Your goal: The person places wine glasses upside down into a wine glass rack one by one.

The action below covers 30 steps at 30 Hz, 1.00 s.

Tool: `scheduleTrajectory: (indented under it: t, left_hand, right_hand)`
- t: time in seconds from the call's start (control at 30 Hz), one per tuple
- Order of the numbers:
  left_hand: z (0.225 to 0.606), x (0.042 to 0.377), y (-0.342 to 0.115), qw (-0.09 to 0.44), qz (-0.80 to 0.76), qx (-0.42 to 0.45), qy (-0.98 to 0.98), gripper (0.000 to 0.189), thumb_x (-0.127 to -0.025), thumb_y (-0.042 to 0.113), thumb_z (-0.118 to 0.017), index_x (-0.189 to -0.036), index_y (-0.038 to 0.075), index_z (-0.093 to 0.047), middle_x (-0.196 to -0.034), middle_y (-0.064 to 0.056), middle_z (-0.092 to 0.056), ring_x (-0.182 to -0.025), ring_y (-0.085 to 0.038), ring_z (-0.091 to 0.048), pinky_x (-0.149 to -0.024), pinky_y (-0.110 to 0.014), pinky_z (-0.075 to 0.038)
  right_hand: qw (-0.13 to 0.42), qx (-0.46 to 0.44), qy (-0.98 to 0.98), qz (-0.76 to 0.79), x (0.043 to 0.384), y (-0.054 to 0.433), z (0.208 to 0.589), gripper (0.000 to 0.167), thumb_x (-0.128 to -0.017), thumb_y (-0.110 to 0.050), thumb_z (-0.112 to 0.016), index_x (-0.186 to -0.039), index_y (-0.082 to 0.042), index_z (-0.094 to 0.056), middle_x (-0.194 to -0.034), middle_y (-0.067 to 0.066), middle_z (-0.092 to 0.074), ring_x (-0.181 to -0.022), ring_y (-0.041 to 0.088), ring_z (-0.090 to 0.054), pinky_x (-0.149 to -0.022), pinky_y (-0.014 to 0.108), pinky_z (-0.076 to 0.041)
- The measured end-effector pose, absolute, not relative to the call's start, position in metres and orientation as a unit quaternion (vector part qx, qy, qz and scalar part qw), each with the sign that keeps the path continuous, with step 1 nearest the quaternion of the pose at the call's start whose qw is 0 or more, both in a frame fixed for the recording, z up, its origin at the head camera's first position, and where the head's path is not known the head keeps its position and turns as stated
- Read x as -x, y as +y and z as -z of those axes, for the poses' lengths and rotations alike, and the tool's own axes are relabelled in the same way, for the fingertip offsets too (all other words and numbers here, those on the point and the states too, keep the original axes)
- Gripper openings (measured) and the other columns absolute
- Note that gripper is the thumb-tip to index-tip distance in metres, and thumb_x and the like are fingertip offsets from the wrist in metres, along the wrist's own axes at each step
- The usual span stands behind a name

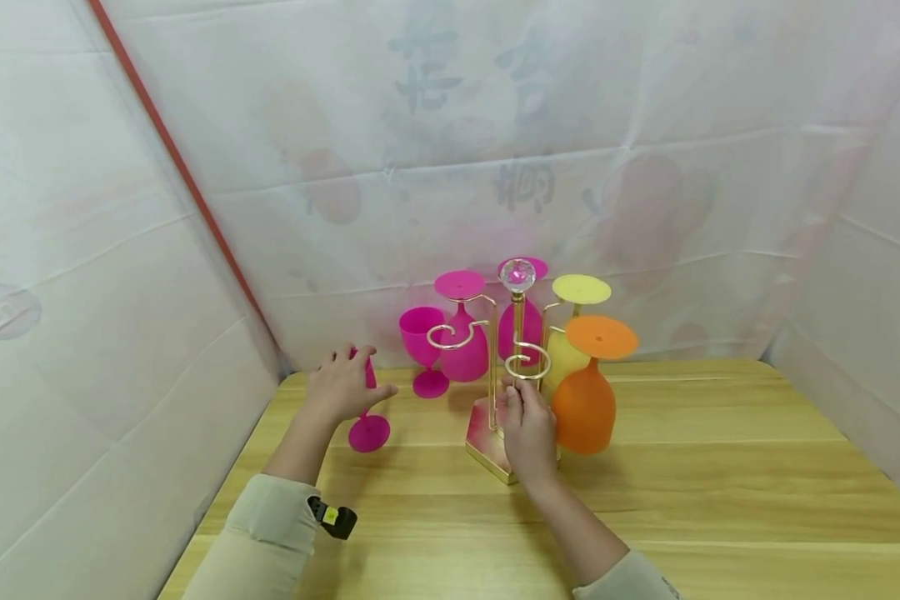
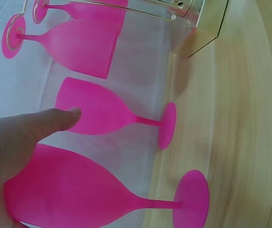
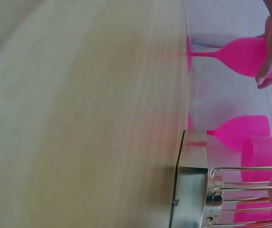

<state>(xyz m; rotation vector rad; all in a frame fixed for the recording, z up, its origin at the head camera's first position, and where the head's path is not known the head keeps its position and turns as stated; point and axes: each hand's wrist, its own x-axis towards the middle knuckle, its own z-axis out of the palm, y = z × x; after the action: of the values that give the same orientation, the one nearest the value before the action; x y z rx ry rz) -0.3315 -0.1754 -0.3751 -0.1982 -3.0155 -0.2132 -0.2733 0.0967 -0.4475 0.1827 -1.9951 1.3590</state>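
Observation:
A pink goblet [image 1: 370, 432] stands upright on the table at the left. My left hand [image 1: 341, 387] is around its bowl from above, fingers near the rim, while the straight thumb points out to the side, apart from the bowl in the left wrist view. With my right hand [image 1: 530, 429] I pinch a gold wire of the glass rack [image 1: 492, 367], just under an unfilled front loop [image 1: 528, 365]. Upside down on the rack hang an orange goblet [image 1: 585, 412], a yellow goblet [image 1: 581, 289] and two pink goblets, the nearer pink goblet [image 2: 79, 45] beside the left hand.
Another pink goblet [image 1: 422, 333] stands upright behind, left of the rack. The rack has a hexagonal base [image 1: 483, 446] and a crystal ball [image 1: 517, 275] on top. White printed cloth [image 1: 450, 167] hangs behind the wooden table [image 1: 720, 475] and at both sides.

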Motion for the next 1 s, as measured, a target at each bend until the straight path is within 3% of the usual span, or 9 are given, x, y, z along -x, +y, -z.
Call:
scheduleTrajectory:
  t: [0.23, 0.43, 1.0]
  left_hand:
    - [0.3753, 0.3337, -0.1762, 0.067, 0.066, 0.061, -0.994, 0.071, -0.075, 0.057, -0.076, -0.129, 0.018, -0.051, -0.128, -0.017, -0.049, -0.116, -0.04, -0.046, -0.074, -0.056, -0.054]
    - [0.3764, 0.335, -0.1763, 0.073, 0.056, 0.052, -0.994, 0.064, -0.076, 0.048, -0.079, -0.126, 0.018, -0.051, -0.127, -0.016, -0.05, -0.118, -0.042, -0.045, -0.075, -0.059, -0.053]
    - [0.3818, 0.3279, -0.1768, 0.107, 0.067, 0.048, -0.991, 0.055, -0.077, 0.043, -0.078, -0.121, 0.02, -0.054, -0.124, -0.015, -0.049, -0.115, -0.042, -0.047, -0.07, -0.057, -0.052]
  right_hand:
    - [0.345, -0.067, -0.769, -0.533, 0.2722, 0.0976, 0.4464, 0.02, -0.103, -0.011, -0.049, -0.107, 0.0, -0.065, -0.097, 0.014, -0.071, -0.085, 0.021, -0.07, -0.075, 0.035, -0.06]
    - [0.348, -0.073, -0.77, -0.531, 0.2725, 0.0968, 0.4479, 0.021, -0.103, -0.011, -0.048, -0.107, 0.0, -0.065, -0.097, 0.014, -0.072, -0.085, 0.021, -0.07, -0.074, 0.036, -0.06]
    - [0.335, -0.06, -0.774, -0.535, 0.2696, 0.0965, 0.4479, 0.022, -0.103, -0.011, -0.048, -0.109, 0.0, -0.066, -0.094, 0.012, -0.072, -0.087, 0.021, -0.07, -0.075, 0.036, -0.06]
